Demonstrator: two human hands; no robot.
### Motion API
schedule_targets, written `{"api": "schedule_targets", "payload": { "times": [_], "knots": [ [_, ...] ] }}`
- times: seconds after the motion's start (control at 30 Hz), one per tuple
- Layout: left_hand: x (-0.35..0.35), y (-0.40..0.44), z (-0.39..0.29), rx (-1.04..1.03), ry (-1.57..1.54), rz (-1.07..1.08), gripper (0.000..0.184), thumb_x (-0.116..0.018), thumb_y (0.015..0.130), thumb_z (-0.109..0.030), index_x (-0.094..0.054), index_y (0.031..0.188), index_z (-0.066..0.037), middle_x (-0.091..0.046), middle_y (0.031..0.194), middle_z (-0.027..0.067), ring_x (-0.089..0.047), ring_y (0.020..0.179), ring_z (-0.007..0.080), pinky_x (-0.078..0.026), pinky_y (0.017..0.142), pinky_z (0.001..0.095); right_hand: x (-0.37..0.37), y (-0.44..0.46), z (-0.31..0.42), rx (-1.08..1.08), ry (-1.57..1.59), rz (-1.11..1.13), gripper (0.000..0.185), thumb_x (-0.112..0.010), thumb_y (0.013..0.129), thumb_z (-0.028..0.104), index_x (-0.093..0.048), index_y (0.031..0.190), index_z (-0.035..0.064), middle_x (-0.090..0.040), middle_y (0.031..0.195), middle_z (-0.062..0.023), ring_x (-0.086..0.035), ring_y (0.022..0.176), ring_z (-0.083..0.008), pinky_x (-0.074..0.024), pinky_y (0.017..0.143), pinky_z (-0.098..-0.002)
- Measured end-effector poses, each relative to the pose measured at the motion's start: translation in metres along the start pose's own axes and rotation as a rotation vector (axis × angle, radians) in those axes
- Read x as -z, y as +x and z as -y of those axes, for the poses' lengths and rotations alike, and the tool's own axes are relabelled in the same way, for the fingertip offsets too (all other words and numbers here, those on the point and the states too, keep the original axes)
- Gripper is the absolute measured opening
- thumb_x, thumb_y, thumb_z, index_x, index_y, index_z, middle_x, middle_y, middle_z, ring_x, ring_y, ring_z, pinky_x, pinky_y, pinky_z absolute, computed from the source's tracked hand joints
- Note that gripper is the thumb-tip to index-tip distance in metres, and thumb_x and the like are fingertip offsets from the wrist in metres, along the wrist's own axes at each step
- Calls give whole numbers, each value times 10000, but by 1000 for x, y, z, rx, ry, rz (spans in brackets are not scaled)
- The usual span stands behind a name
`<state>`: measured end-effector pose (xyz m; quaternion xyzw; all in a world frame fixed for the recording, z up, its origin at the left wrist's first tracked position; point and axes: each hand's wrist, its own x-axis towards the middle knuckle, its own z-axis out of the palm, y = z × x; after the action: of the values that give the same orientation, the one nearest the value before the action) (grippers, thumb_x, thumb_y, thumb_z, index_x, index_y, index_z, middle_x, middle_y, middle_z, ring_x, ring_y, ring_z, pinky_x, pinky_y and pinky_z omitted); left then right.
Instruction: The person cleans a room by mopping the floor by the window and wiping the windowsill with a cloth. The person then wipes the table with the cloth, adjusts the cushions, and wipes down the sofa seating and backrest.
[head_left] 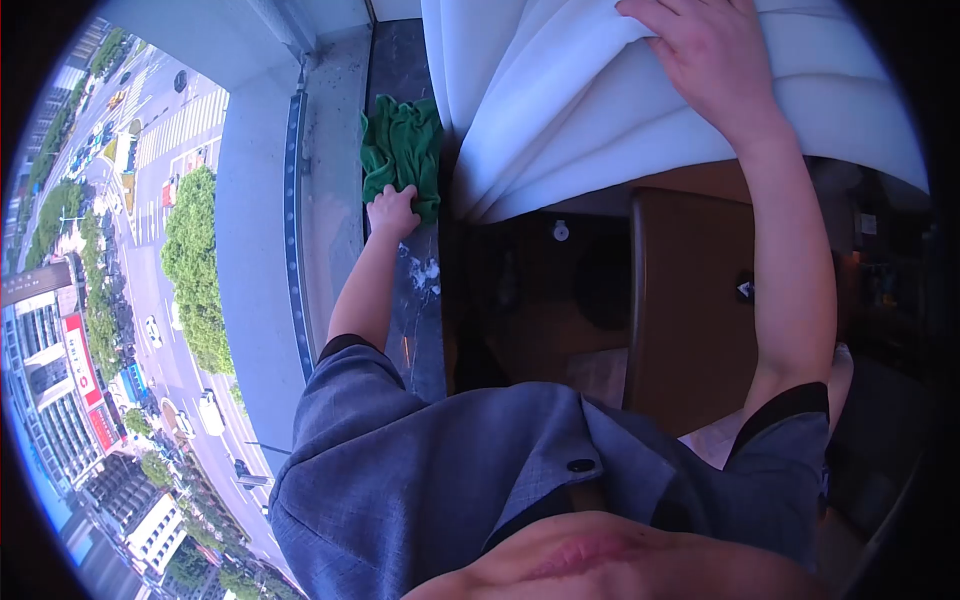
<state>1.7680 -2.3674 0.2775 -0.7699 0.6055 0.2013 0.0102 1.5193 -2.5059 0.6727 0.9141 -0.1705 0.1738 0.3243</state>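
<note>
A crumpled green cloth lies on the dark marbled windowsill. My left hand is at the cloth's near end, its fingers curled down onto the fabric. My right hand is raised at the top right, fingers and thumb closed on a white curtain. The curtain is pulled to the right and spreads in folds from a gathered point beside the sill. Part of the fabric my right hand grips is hidden behind the hand.
Left of the sill runs a window frame, with a street and trees far below outside. White marks show on the sill near my left forearm. Under the curtain stands a brown panel, perhaps furniture, in a dim room.
</note>
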Motion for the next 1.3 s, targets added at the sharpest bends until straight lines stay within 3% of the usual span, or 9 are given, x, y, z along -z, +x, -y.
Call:
{"api": "schedule_targets", "payload": {
  "times": [0.27, 0.53, 0.67, 0.77, 0.87, 0.97, 1.03, 1.13, 1.3],
  "knots": [
    [-95, -292, 19, 261, 24, 288, 263, -627, 685, -192, -587, 945, -183, -524, 999, 151, -566, 935, 327, -454, 771, 448, 28, -61, 51, 190, 368, 160, 161, -558, 674, 157, -637, 806, 107, -584, 969, -64, -505, 954, -242, -329, 932, -478],
    [-169, -456, 42, 436, -497, 456, 145, -571, 704, -113, -584, 843, -73, -588, 811, 65, -569, 733, 182, -456, 676, 309, 147, -267, 157, -183, 913, 263, 177, -596, 785, 142, -621, 952, 86, -615, 956, -46, -561, 958, -208, -423, 876, -351],
    [-64, -361, -24, 372, -1467, 286, 167, -525, 683, -51, -588, 836, -36, -601, 775, 27, -566, 688, 132, -455, 647, 247, 153, -347, 190, -661, 1197, 427, 229, -579, 814, 171, -602, 1017, 69, -631, 939, -60, -596, 885, -226, -467, 785, -343],
    [9, -323, -83, 203, -1718, 330, 230, -528, 711, -72, -578, 931, -27, -604, 864, 48, -587, 766, 161, -482, 721, 288, 136, -366, 237, -1019, 1525, 548, 332, -577, 844, 209, -535, 1133, 53, -625, 997, -81, -600, 920, -216, -466, 805, -310],
    [48, -327, -164, 13, -1874, 379, 294, -573, 732, -120, -554, 1007, -19, -597, 932, 55, -589, 817, 165, -474, 762, 288, 128, -370, 259, -1349, 1893, 445, 429, -568, 867, 258, -458, 1224, 48, -604, 1057, -109, -576, 995, -216, -450, 850, -293],
    [78, -267, -193, -556, -1567, 702, 436, -658, 731, -199, -500, 1094, -18, -569, 1025, 57, -564, 923, 147, -444, 824, 272, 89, -319, 248, -1653, 2227, 95, 476, -570, 864, 294, -430, 1247, 48, -568, 1125, -130, -539, 1061, -246, -440, 875, -312],
    [95, -215, -222, -591, -1698, 889, 464, -683, 730, -191, -481, 1115, -27, -559, 1049, 56, -549, 963, 141, -432, 846, 272, 61, -285, 204, -1708, 2257, -149, 484, -585, 846, 303, -444, 1228, 42, -544, 1161, -139, -523, 1082, -276, -437, 878, -338],
    [127, -158, -275, -212, -2048, 790, 449, -665, 750, -115, -454, 1141, -46, -556, 1052, 63, -546, 975, 155, -434, 853, 287, 19, -254, 152, -1127, 1442, 235, 486, -612, 804, 297, -465, 1190, 41, -517, 1173, -162, -509, 1071, -340, -419, 888, -384],
    [156, -20, -318, -108, -1909, 481, 534, -598, 762, 11, -355, 1231, -69, -556, 1055, 93, -576, 940, 202, -483, 803, 322, -21, -229, 93, -995, 899, 548, 525, -654, 710, 274, -483, 1175, 99, -467, 1217, -154, -446, 1141, -329, -370, 922, -473]
  ]
}}
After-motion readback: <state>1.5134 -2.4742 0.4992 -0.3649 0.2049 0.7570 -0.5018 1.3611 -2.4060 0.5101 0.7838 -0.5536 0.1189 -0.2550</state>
